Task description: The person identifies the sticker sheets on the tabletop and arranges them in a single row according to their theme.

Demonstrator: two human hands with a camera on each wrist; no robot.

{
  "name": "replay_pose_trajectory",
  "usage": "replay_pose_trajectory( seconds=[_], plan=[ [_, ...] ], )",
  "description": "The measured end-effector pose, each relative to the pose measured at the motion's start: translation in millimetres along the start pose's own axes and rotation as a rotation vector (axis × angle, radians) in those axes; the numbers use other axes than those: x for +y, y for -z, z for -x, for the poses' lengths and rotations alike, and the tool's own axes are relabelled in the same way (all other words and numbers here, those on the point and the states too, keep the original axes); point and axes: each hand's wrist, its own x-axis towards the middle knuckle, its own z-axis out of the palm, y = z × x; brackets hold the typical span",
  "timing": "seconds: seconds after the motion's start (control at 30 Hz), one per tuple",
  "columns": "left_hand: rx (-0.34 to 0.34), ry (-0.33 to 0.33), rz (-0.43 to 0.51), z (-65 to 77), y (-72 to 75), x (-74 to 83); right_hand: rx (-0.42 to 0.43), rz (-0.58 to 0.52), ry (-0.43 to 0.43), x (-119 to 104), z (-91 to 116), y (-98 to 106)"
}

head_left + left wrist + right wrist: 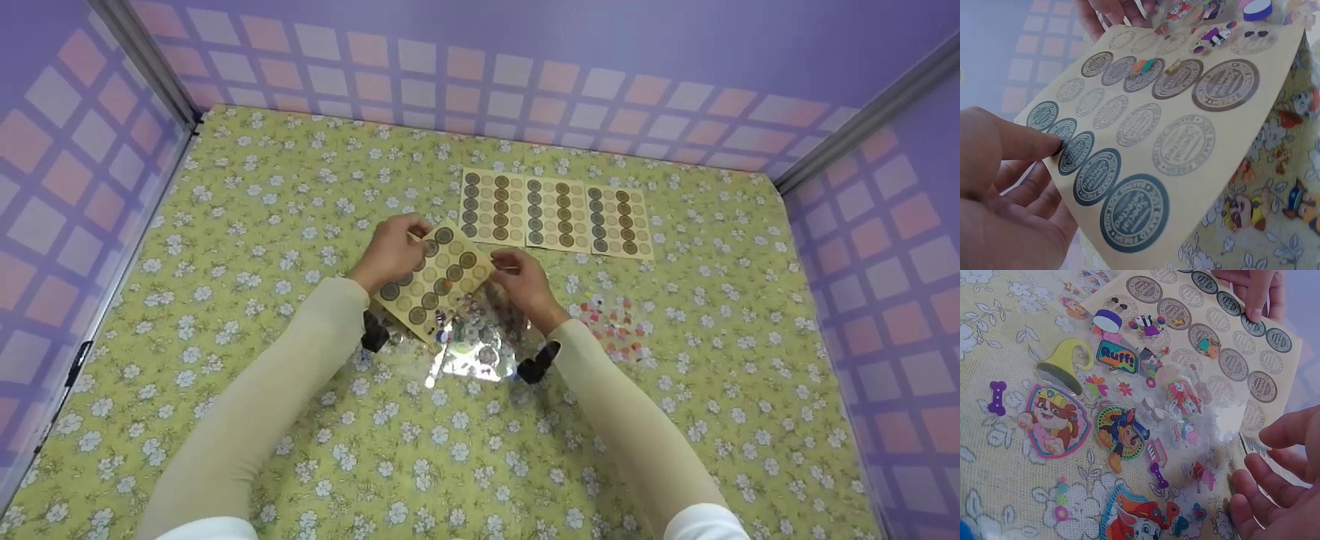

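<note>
Cream paper shows near the centre of the head view, where a sheet of round stickers [439,279] slants above the bench [420,450] with its floral yellow covering. Of the two hands, the left hand [392,251] pinches this sheet along its left edge, thumb on the printed face and fingers beneath. The right hand [525,283] is beside the right corner, its fingers loosely bent and gripping nothing visible; whether the fingertips touch the paper, I cannot tell. Clear plastic with cartoon stickers [476,341] overlaps the sheet's lower part, glaring white just below the centre of the frame; cartoon dogs and a "Ruff!" sticker [1117,357] stand out in the right wrist view. Three similar cream sheets [555,214] lie side by side at upper right of centre, with small red and pink stickers [615,326] below them, right of centre. Purple checked panels [525,82] line the top of the frame.
</note>
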Motion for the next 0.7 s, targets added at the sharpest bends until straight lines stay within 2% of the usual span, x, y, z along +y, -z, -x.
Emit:
replay_pose_trajectory(
  seconds=[0.2, 0.43, 0.7],
  plan=[
    [0.064, -0.023, -0.005, -1.2, 8.9, 4.5, 0.002, -0.044, 0.017, -2.7, -0.9, -0.5],
    [0.146, -0.126, -0.028, -2.0, 13.9, 17.2, 0.020, -0.091, 0.046, -7.2, 0.8, -1.5],
    [0.217, -0.224, -0.069, -3.2, 11.7, 32.0, -0.013, -0.179, 0.053, -16.7, 2.7, -3.7]
  ],
)
